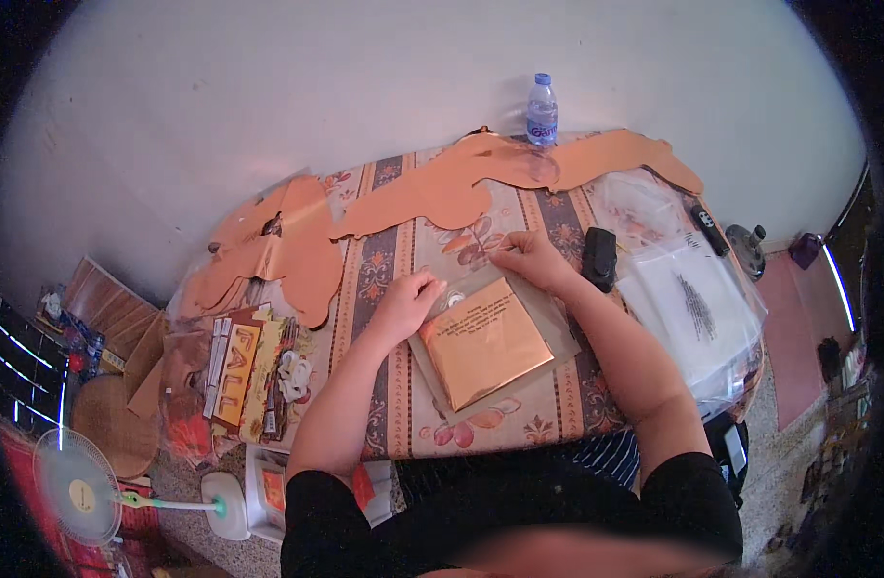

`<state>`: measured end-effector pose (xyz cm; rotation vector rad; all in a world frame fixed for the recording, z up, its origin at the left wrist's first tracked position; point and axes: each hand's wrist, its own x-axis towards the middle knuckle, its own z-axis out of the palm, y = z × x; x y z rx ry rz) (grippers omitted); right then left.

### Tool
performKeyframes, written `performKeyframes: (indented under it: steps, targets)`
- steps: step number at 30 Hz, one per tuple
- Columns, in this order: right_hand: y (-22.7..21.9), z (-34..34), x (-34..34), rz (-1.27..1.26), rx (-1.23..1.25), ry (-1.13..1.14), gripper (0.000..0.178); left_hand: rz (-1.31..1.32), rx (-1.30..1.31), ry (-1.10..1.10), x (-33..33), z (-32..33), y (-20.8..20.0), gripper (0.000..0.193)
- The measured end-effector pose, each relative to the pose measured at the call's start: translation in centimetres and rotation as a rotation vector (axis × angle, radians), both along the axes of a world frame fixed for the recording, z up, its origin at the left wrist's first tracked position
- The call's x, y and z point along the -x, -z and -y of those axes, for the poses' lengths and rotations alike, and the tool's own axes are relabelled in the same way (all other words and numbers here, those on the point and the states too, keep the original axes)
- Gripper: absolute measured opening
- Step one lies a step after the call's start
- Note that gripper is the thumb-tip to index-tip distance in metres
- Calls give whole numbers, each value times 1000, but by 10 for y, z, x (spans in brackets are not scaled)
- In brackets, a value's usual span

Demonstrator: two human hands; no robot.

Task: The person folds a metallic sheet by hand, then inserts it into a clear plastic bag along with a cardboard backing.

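Note:
A clear plastic bag (561, 335) lies on the table in front of me, with a folded shiny gold-orange sheet (485, 347) inside it. Dark printing shows on the bag's face. My left hand (406, 303) is closed at the bag's upper left corner, beside a small white round spot. At the bag's upper edge, my right hand (538, 262) pinches the clear plastic between thumb and fingers. The exact edge under its fingertips is hard to make out.
Orange cut-out shapes (413, 197) spread along the table's back and left. A water bottle (542, 111) stands behind them. On the right are a black case (599, 258) and a stack of clear bags (692, 299); packaged decorations (240, 376) lie left. A fan (79, 491) is lower left.

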<state>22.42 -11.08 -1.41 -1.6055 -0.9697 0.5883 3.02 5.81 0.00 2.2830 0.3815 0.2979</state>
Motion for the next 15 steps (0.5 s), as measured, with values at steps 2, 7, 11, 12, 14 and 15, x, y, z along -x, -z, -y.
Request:
performKeyframes:
  steps: [2,7,11,12,14,15]
  targets:
    - [2,-2,0,34,-9,7,25,-23,-34,16,0,-5,5,31]
    - [7,-3,-3,167,6,32,28,-62,-58,-50,-2,4,0,31]
    - [6,-1,-2,131,11,25,28,12,17,-2,-1,5,-1,33]
    - [5,-2,-1,125,18,39,28,11,17,-4,0,5,-2,33]
    - [3,-2,0,120,24,51,28,22,-13,9,1,3,-3,34]
    - [2,-2,0,115,25,41,28,22,-11,10,1,3,-1,34]
